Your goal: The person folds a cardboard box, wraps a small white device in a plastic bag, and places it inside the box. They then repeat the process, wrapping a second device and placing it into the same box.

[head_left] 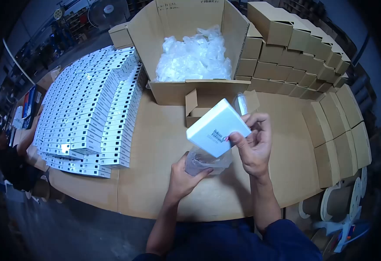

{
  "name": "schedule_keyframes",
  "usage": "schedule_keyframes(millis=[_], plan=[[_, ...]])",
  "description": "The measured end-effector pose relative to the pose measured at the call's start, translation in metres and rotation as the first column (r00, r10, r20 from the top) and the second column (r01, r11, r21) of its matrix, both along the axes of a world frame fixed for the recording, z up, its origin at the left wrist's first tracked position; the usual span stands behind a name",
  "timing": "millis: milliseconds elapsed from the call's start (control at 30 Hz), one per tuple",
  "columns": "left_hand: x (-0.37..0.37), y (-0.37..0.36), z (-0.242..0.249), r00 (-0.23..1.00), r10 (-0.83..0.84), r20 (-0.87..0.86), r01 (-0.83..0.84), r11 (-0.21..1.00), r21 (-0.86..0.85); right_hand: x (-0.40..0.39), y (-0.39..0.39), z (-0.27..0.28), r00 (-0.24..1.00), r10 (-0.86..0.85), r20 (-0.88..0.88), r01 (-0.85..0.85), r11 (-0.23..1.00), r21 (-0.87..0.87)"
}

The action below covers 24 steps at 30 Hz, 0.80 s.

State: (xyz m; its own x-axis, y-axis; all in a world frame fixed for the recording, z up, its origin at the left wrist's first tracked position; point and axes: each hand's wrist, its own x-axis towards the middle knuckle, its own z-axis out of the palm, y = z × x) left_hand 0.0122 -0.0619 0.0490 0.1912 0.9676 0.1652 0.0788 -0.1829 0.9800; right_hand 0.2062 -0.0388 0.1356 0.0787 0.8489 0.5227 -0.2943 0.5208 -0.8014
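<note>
In my right hand (pixel 256 141) is a flat white box (pixel 219 126) with dark print on its face, pinched at its right corner between thumb and fingers. My left hand (pixel 186 178) grips a clear plastic bag (pixel 203 163) just below the box. The box's lower edge overlaps the mouth of the bag in this view. Behind them stands a small open cardboard box (pixel 192 108) with its flaps up. A clear-wrapped item (pixel 241 103) sticks up at its right side.
Stacked white boxes (pixel 81 108) fill the table's left side. A large open carton (pixel 168 93) of clear plastic bags (pixel 195 58) stands at the back. Brown cardboard boxes (pixel 282 56) are piled back right, more (pixel 336 130) along the right edge. A person (pixel 14 156) is at far left.
</note>
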Motion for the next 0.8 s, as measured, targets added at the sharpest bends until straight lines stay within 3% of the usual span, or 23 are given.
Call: schedule_keyframes(millis=[133, 367, 533, 667, 767, 800], plan=[[-0.007, -0.001, 0.003, 1.000, 0.006, -0.008, -0.006, 1.000, -0.027, 0.005, 0.002, -0.005, 0.993, 0.087, 0.079, -0.080, 0.993, -0.090], [-0.009, -0.007, 0.000, 1.000, 0.001, 0.016, 0.000, 0.998, -0.057, 0.022, 0.010, -0.007, 0.965, 0.154, 0.211, -0.136, 0.986, -0.097], [-0.010, -0.010, 0.003, 0.999, -0.004, -0.053, 0.000, 0.996, -0.084, 0.020, 0.013, -0.008, 0.945, 0.132, 0.300, -0.107, 0.990, -0.097], [-0.008, -0.005, -0.008, 0.998, 0.019, -0.060, -0.020, 1.000, -0.005, 0.018, 0.015, -0.010, 0.920, 0.141, 0.367, -0.088, 0.984, -0.158], [-0.007, -0.005, -0.010, 1.000, -0.009, 0.021, 0.010, 0.998, -0.054, 0.013, 0.019, -0.007, 0.899, 0.088, 0.429, -0.020, 0.987, -0.161], [-0.006, -0.005, -0.009, 0.991, -0.034, 0.126, 0.042, 0.997, -0.061, 0.013, 0.020, -0.008, 0.885, 0.078, 0.460, -0.002, 0.986, -0.164]])
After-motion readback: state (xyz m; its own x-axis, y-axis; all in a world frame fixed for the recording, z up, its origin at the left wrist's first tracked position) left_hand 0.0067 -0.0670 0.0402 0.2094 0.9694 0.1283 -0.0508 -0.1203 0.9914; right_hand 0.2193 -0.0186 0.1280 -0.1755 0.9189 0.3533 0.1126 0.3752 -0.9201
